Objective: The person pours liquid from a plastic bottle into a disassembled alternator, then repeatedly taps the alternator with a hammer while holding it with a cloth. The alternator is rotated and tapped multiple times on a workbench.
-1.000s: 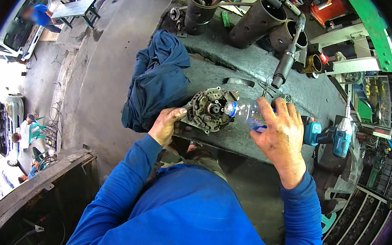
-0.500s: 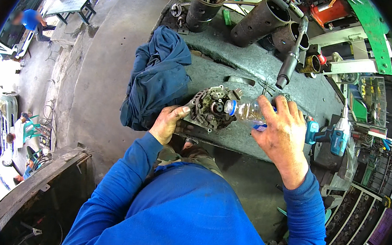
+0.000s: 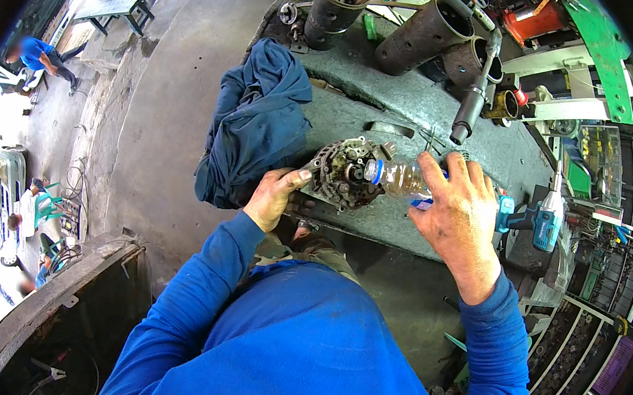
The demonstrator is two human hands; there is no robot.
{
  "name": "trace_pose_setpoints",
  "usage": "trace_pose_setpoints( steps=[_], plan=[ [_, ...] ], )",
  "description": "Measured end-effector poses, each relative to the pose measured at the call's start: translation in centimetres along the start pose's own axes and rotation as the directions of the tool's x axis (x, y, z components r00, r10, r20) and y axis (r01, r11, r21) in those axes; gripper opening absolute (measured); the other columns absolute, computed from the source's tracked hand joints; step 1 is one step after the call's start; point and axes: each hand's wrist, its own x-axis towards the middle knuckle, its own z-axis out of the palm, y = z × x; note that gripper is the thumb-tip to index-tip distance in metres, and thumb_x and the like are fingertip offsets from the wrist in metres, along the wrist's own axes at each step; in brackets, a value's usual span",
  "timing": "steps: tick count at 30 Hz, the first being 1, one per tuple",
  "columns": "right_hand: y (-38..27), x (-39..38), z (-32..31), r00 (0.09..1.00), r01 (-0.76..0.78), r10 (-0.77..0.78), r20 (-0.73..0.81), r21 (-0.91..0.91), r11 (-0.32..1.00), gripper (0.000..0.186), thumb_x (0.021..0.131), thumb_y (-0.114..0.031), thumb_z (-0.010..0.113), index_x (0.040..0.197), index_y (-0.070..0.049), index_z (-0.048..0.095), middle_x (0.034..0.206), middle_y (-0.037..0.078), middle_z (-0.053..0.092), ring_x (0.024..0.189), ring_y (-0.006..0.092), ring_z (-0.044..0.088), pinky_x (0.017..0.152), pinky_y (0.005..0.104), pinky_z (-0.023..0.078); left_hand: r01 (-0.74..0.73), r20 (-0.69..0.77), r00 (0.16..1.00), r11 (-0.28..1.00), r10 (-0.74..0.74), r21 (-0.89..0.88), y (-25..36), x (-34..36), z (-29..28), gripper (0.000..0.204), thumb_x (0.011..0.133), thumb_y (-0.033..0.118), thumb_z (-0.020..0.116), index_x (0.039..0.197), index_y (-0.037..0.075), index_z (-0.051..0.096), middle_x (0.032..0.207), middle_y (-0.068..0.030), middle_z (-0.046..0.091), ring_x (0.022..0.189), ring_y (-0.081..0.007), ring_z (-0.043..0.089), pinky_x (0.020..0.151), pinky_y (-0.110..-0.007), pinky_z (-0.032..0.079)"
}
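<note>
My left hand [image 3: 277,194] grips the left edge of a round, grimy metal alternator-like housing [image 3: 338,168] on the workbench, thumb on its rim. My right hand [image 3: 456,215] is wrapped over a clear plastic bottle [image 3: 402,177], which lies nearly horizontal, its open, blue-ringed mouth at the housing's centre, where the metal is dark. A rumpled navy cloth [image 3: 252,115] sits just left of the housing. Behind are a curved metal piece [image 3: 390,128] and a thin tool [image 3: 429,140]; a teal cordless power tool [image 3: 543,228] stands right of my right hand.
The scuffed workbench [image 3: 358,83] holds metal cylinders [image 3: 411,47], some with tools, beneath a hanging dark socket tool [image 3: 465,113]. Parts racks [image 3: 576,352] line the right. A metal edge [image 3: 64,287] is low left. Co-workers [image 3: 37,55] are at the far left near vehicles and a bench [image 3: 114,3].
My hands, the bottle and the housing hold nearly the same arrangement, with a slight shift in view. The far co-worker in blue has changed position, now leaning with legs stretched rightward.
</note>
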Motion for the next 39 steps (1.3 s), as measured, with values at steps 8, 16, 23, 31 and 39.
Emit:
trace_pose_setpoints(
  steps=[8,16,23,31,39],
  plan=[
    [-0.1,0.22,-0.11,1.0,0.009,-0.009,-0.003,-0.006,1.0,0.077,0.06,-0.022,0.093,0.132,-0.017,0.068,0.116,0.013,0.064,0.101,0.0353,0.064,0.085,0.0493,0.055,-0.005,-0.013,1.0,1.0,0.005,-0.005,0.14,-0.16,0.29,0.069,0.092,0.051,0.079,0.119,-0.012,0.07,0.105,-0.0132,0.072,0.09,-0.022,0.07,0.083,-0.036,0.062],
    [-0.18,0.36,-0.23,1.0,0.006,-0.006,0.023,-0.018,1.0,0.076,0.061,-0.023,0.093,0.132,-0.017,0.068,0.116,0.012,0.064,0.102,0.0351,0.064,0.086,0.0497,0.054,-0.035,0.0,0.999,0.999,0.035,0.018,-0.07,0.08,0.05,0.069,0.092,0.05,0.079,0.118,-0.013,0.071,0.104,-0.0134,0.072,0.089,-0.0216,0.07,0.083,-0.036,0.061],
    [-0.34,0.43,-0.31,1.0,0.009,-0.008,0.018,-0.021,1.0,0.076,0.061,-0.022,0.093,0.132,-0.017,0.068,0.116,0.013,0.064,0.102,0.0352,0.064,0.086,0.0497,0.054,-0.038,-0.003,0.999,0.999,0.038,0.023,-0.2,0.18,-0.12,0.07,0.092,0.051,0.078,0.117,-0.013,0.071,0.104,-0.0138,0.072,0.088,-0.0219,0.07,0.082,-0.037,0.06],
    [-0.44,0.48,-0.53,1.0,0.019,-0.019,0.013,-0.019,1.0,0.077,0.061,-0.022,0.093,0.133,-0.017,0.068,0.117,0.013,0.064,0.102,0.035,0.064,0.086,0.0502,0.054,-0.032,0.001,1.0,0.999,0.032,0.022,-0.15,0.19,-0.1,0.07,0.092,0.052,0.078,0.119,-0.013,0.071,0.105,-0.0143,0.073,0.089,-0.0226,0.071,0.083,-0.037,0.06],
    [-0.5,0.17,-0.19,1.0,0.011,-0.011,-0.001,-0.028,1.0,0.076,0.061,-0.023,0.093,0.133,-0.017,0.068,0.118,0.013,0.064,0.102,0.0349,0.064,0.086,0.0499,0.054,0.018,-0.021,1.0,1.0,-0.018,-0.002,0.24,-0.23,0.31,0.068,0.093,0.051,0.078,0.121,-0.01,0.071,0.107,-0.0135,0.072,0.089,-0.0237,0.072,0.083,-0.037,0.06]
  ],
)
